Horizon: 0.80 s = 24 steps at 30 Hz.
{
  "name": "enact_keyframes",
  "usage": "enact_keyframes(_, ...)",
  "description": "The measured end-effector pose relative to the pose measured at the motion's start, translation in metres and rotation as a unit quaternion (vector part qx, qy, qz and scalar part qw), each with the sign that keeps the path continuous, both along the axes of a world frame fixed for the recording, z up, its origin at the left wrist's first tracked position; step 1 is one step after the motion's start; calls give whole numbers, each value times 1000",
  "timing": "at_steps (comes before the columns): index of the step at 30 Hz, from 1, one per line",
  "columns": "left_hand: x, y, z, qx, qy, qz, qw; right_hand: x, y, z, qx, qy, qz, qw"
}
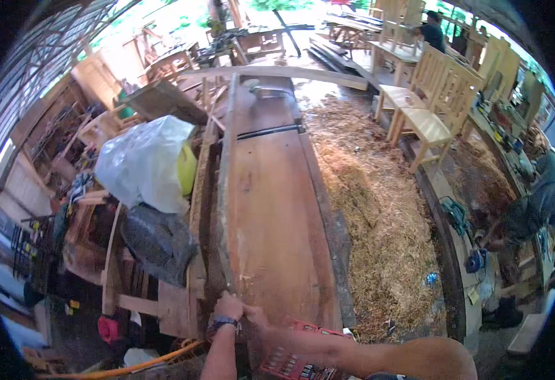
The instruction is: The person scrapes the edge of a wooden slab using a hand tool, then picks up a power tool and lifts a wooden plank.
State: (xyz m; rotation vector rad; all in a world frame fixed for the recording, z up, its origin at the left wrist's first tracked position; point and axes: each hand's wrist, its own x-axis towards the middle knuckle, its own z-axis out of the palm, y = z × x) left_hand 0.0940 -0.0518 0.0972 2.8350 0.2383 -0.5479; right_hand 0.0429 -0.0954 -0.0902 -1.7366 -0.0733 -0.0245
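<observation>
A long narrow wooden strip (228, 171) runs along the left edge of a wide wooden slab (277, 209). My left hand (228, 306), with a watch on the wrist, is closed at the near end of this strip. Close beside it, almost touching, is my right hand (256, 315), its forearm reaching in from the right. The right fingers look curled but are blurred, and whatever they hold is hidden. Below my right forearm lies an open red case (290, 362) with rows of small metal pieces, partly covered by the arm.
Wood shavings (378, 234) cover the floor to the right. Wooden chairs (426, 123) stand beyond them. Left of the slab are a plastic-covered bundle (144, 158) and an orange hose (144, 366). A person (530, 202) bends at the right; another (432, 31) is farther back.
</observation>
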Motion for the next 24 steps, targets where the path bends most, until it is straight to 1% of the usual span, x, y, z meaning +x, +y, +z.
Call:
enact_keyframes(1, -6, 3, 4, 1, 2, 10, 1000, 1, -7, -5, -13, -15, 16, 1000)
enact_keyframes(2, -12, 4, 8, 52, -63, -74, 994, -22, -22, 79, 22, 21, -33, 999)
enact_keyframes(3, -17, 4, 9, 102, -127, -158, 974, -21, -21, 71, 21, 24, -27, 999)
enact_keyframes(4, -22, 13, 1, 114, -201, -212, 950, -18, -19, 57, 38, -47, -44, 997)
enact_keyframes(5, -27, 19, 0, 114, -199, -207, 951, -16, -19, 51, 56, -118, -61, 989)
enact_keyframes(6, -30, 24, 0, 100, -191, -292, 932, -16, -19, 46, 58, -118, -58, 990)
enact_keyframes(7, -32, 29, 0, 86, -181, -375, 905, -16, -20, 41, 14, -79, -31, 996)
enact_keyframes(8, -34, 35, -3, 63, -196, -390, 898, -14, -19, 37, -30, -42, -5, 999)
enact_keyframes(9, -33, 41, -6, 67, -198, -387, 898, -12, -15, 33, -27, -45, -2, 999)
enact_keyframes(10, -32, 49, -8, 48, -224, -412, 882, -13, -6, 12, 45, 14, 0, 999)
enact_keyframes(11, -29, 54, -9, 28, -248, -436, 865, -12, -3, 14, 117, 75, 3, 990)
enact_keyframes(12, -24, 58, -12, 32, -248, -435, 865, -14, -3, 15, 120, 73, 6, 990)
enact_keyframes(14, -10, 63, -18, -15, -192, -449, 873, -16, -16, 50, -3, 2, -26, 1000)
enact_keyframes(15, -3, 64, -21, -14, -194, -448, 873, -15, -11, 50, -2, 0, -25, 1000)
enact_keyframes(17, 5, 64, -25, -5, -223, -495, 840, -16, 5, 51, 1, 30, -64, 998)
enact_keyframes(18, 7, 63, -24, -6, -224, -494, 840, -17, 10, 56, -1, 30, -64, 998)
enact_keyframes(20, 11, 57, -17, 7, -266, -530, 805, -23, 15, 67, -101, 74, -55, 991)
enact_keyframes(23, 7, 53, -5, 31, -251, -548, 798, -24, 23, 43, -118, 74, -44, 989)
enact_keyframes(24, 8, 53, -5, 36, -251, -546, 798, -25, 18, 53, -115, 71, -42, 990)
